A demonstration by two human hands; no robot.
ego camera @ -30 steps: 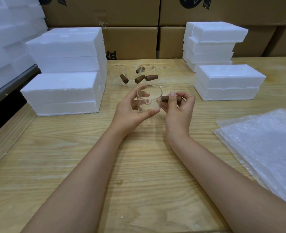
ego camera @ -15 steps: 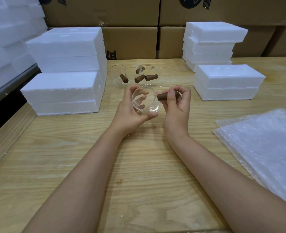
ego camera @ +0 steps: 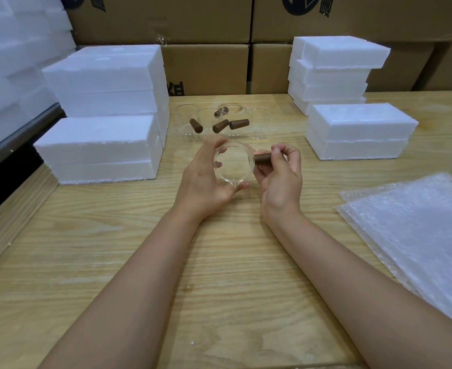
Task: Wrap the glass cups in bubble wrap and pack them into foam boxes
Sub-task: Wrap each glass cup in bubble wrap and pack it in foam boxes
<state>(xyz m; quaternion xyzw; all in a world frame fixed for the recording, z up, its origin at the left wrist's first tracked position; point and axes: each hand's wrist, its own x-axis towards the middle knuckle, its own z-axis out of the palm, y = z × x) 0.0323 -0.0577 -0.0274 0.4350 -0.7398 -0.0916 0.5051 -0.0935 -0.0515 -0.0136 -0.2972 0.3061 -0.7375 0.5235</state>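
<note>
Glass cup (ego camera: 234,166) newly tilted mouth-to-camera; left hand (ego camera: 203,182) grips its wall, right hand (ego camera: 283,177) pinches handle (ego camera: 262,157). Bubble wrap (ego camera: 416,230), right of cup, untouched.

Over the table (ego camera: 113,235), two long bare arms show. The left hand (ego camera: 203,182) and right hand (ego camera: 282,182) are bare too, with short plain nails.

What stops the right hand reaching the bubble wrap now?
Probably yes: bare table lies between the right hand and the bubble wrap, but it pinches the handle of the glass cup and must let go first.
</note>
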